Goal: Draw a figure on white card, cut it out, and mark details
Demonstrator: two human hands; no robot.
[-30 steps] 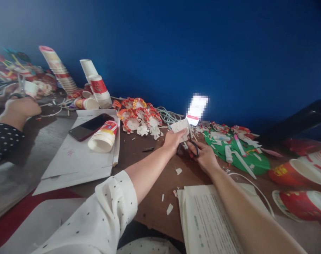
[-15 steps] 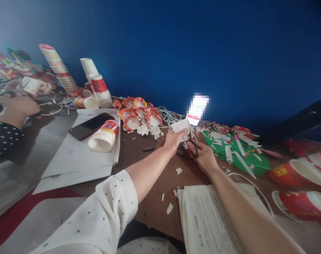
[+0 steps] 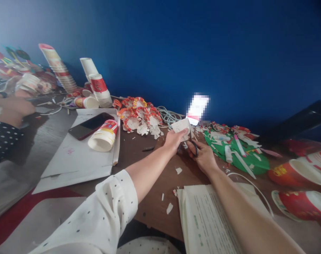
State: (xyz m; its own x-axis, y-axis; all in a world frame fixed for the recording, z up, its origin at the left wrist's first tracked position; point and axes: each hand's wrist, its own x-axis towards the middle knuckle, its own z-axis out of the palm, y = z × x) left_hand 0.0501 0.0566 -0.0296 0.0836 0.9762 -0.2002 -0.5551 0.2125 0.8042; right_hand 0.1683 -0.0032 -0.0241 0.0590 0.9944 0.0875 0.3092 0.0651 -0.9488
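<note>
The left hand [image 3: 173, 141] pinches a white paper piece [image 3: 178, 127] with the thumb lying across its face, raised a little over the worktop [image 3: 147, 180] and nearer its back edge than its front edge. The right hand [image 3: 205, 157] is just beside, to the right, its fingers in the dark loops of a pair of scissors [image 3: 195, 149]. The scissors' blades point toward the back edge and run along the right side of the white paper piece, so that it sits between the two hands; whether the blades bite into it is too small to tell. Left of it, along the back edge, lies a heap of cut paper cups [image 3: 140, 116]; a lit phone [image 3: 192, 120] stands close behind. Right of the right hand, a green sheet [image 3: 260, 165] carries scraps.
</note>
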